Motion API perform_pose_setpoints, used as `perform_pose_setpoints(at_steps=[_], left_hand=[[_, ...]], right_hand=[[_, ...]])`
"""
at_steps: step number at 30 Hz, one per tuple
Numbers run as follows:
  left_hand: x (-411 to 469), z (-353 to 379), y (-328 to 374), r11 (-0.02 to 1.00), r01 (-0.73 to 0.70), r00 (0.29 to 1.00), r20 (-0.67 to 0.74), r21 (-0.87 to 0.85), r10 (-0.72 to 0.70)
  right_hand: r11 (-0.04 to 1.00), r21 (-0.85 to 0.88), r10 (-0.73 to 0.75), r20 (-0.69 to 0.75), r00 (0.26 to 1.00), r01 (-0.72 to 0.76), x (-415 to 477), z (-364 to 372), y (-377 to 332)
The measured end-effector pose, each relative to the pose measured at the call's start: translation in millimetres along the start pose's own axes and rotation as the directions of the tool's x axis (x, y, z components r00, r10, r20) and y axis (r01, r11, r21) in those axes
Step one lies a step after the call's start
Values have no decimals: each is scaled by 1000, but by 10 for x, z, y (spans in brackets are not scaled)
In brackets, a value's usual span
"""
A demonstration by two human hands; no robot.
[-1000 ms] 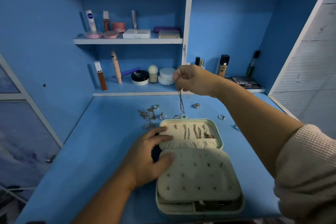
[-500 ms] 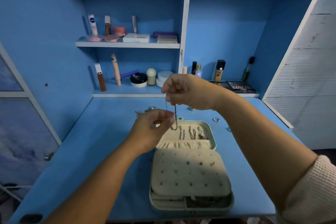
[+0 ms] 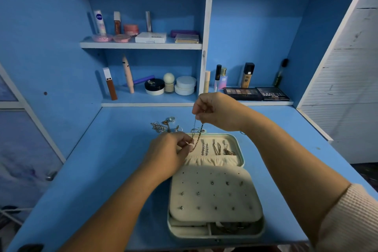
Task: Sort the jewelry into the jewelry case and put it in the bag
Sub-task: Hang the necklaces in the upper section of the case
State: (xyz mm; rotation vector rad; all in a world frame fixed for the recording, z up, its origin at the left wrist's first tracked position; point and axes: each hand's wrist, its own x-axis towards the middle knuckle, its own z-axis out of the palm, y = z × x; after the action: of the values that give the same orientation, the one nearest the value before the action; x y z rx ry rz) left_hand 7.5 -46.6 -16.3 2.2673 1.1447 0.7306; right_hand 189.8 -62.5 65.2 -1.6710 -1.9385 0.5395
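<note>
Blue desk (image 3: 102,170) below cosmetic shelves (image 3: 141,45); the open jewelry case (image 3: 241,150) lay near the front edge. The right hand (image 3: 216,110) pinched the top of a chain (image 3: 198,137), holding it above the lid half. Change noted: the left hand (image 3: 169,153), flat on the case a second earlier, had lifted and now pinched the chain's lower end over the lid's left side. Judged: the chain was being steadied for hanging beside those already in the lid. The stud panel (image 3: 214,194) was partly filled. Loose jewelry (image 3: 163,126) remained on the desk behind the case, so sorting was unfinished. No bag in view.
</note>
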Motion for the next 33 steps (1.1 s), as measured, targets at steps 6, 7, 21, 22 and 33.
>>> perform_pose_setpoints(at_steps=[6,7,21,22,33], left_hand=[[23,-54,7,993,-53,995,92,108,43],[27,-61,9,981,-79,994,82,175,66],[-139,-55,104,930,-121,976,212,348,48],[-137,-43,91,931,-111,977,212,347,38],[-110,27,52,954,-56,980,201,295,-5]], right_hand=[[999,2,34,49,998,-34,56,110,102],[999,-13,42,61,997,-41,68,142,126],[999,-23,38,58,998,-37,138,237,211],[999,-24,39,60,997,-38,141,244,208],[996,-61,75,35,997,-73,134,327,250]])
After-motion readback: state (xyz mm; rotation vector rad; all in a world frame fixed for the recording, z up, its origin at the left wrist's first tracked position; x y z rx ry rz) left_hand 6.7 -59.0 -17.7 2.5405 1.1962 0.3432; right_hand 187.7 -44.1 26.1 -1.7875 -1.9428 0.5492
